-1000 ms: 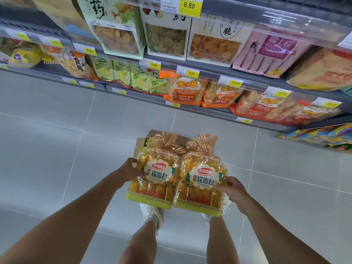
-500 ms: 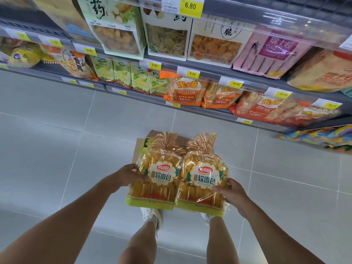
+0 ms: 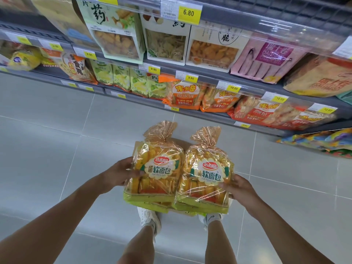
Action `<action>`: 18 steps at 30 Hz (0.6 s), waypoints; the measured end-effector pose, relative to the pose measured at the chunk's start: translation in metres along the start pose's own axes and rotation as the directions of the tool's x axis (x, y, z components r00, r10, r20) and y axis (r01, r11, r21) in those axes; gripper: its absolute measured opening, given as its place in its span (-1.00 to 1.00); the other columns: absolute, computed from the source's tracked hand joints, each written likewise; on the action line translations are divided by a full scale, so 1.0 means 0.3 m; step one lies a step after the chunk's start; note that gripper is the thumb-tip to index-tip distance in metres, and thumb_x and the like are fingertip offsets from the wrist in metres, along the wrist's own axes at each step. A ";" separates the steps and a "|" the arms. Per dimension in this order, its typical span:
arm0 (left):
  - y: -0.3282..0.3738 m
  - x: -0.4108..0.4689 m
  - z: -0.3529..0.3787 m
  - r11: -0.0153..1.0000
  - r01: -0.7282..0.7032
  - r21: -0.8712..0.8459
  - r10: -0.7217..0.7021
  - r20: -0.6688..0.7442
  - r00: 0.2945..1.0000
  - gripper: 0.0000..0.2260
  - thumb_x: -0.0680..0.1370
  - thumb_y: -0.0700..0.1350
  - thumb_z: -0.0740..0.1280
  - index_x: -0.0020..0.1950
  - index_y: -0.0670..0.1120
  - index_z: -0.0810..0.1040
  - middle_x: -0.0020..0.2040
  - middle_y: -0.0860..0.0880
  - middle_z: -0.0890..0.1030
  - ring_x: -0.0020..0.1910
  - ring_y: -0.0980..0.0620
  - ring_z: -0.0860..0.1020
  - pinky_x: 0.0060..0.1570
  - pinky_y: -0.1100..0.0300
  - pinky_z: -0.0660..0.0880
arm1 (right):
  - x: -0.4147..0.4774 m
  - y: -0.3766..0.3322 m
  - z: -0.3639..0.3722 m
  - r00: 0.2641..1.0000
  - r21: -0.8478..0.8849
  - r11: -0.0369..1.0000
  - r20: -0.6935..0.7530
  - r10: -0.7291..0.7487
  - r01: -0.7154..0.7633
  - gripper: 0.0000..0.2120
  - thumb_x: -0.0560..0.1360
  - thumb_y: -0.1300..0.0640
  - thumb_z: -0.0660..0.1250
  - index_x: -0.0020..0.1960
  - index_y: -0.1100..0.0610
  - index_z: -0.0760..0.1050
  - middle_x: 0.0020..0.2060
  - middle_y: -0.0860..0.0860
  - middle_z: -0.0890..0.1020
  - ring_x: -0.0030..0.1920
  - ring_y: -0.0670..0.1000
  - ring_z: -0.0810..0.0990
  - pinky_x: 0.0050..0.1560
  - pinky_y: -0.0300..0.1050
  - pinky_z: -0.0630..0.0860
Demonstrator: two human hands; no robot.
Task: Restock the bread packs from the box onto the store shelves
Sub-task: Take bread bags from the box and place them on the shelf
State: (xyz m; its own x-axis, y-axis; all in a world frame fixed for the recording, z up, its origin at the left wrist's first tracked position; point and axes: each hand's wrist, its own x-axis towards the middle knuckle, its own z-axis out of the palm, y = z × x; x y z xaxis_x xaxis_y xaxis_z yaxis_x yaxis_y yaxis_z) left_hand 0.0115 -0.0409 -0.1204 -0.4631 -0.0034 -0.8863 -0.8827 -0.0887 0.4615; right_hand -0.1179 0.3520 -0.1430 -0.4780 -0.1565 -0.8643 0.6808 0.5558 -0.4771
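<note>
Left hand [image 3: 122, 173]: closed on the outer side of the left bread pack [image 3: 156, 168], thumb lying over the pack's front film, the other fingers hidden behind it.
Right hand [image 3: 241, 186]: closed on the outer side of the right bread pack [image 3: 206, 176], thumb across the lower front, the other fingers out of sight underneath.
Bread packs: two clear bags of yellow soft bread rolls, side by side and touching along their inner edges, held above the floor in front of the person; each has a gathered, twisted top pointing toward the shelves and a yellow-green band at the near end.
Box [image 3: 182, 144]: brown cardboard, on the floor directly beneath the held packs and mostly hidden by them; only slivers show between and below the bags. More yellow packaging shows under the held pair; whether it lies inside the box cannot be told.
Store shelves [image 3: 209, 73]: grey tiers ahead, stocked with snack bags, with yellow price tags [image 3: 188, 13] along their edges.
Orange snack bags [image 3: 183, 94]: on a lower tier, well apart from the held packs.
Floor [image 3: 57, 140]: pale grey tiles.
Shoes [image 3: 149, 219]: white, just behind the box.
</note>
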 end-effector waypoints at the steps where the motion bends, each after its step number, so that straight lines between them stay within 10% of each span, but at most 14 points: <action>1: 0.019 -0.009 -0.004 1.000 -0.026 -0.005 0.026 -0.007 1.000 -0.66 0.50 -0.08 0.51 0.26 0.07 0.60 0.17 0.03 0.70 0.09 -0.02 0.71 -0.01 0.01 0.65 | -0.003 -0.022 -0.013 1.000 0.003 1.000 0.000 -0.018 0.018 -0.68 0.44 0.15 0.54 0.17 -0.02 0.60 -0.03 -0.07 0.75 0.04 0.05 0.70 0.15 0.15 0.58; 11: 0.311 -0.068 -0.060 0.969 -0.246 -0.008 0.246 -0.057 0.968 -0.66 0.56 -0.12 0.44 0.31 0.09 0.57 0.21 0.01 0.69 0.16 -0.03 0.68 0.10 -0.05 0.63 | -0.043 -0.344 -0.178 0.969 0.029 0.969 -0.034 -0.243 0.244 -0.60 0.40 0.17 0.54 0.22 0.06 0.59 0.02 0.00 0.74 0.08 0.08 0.71 -0.11 -0.19 0.60; 15: 0.469 -0.106 -0.095 0.947 -0.321 0.014 0.321 -0.085 0.943 -0.69 0.53 -0.14 0.45 0.26 0.05 0.60 0.19 -0.03 0.70 0.15 -0.08 0.68 0.16 -0.14 0.59 | -0.106 -0.510 -0.254 0.926 0.014 0.927 -0.042 -0.375 0.375 -0.13 -0.02 -0.29 0.67 0.20 0.05 0.60 0.01 -0.02 0.75 0.02 0.00 0.72 -0.10 -0.23 0.65; 18: 0.580 -0.149 -0.124 0.921 -0.388 0.032 0.389 -0.074 0.918 -0.61 0.50 -0.05 0.53 0.31 0.03 0.58 0.23 -0.07 0.68 0.19 -0.14 0.66 0.22 -0.23 0.55 | -0.148 -0.620 -0.316 0.895 0.003 0.896 -0.047 -0.444 0.445 -0.38 0.18 -0.07 0.65 0.19 0.05 0.60 0.02 -0.02 0.75 -0.01 -0.08 0.72 -0.17 -0.32 0.60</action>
State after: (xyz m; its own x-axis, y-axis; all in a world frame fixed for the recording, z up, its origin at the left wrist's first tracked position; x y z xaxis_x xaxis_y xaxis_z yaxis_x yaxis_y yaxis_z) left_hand -0.1183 -0.0932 -0.0019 -0.7629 -0.1114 -0.6368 -0.6359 -0.0487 0.7703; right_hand -0.2758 0.3331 -0.0009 -0.7559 -0.3488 -0.5540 0.3987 0.4260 -0.8122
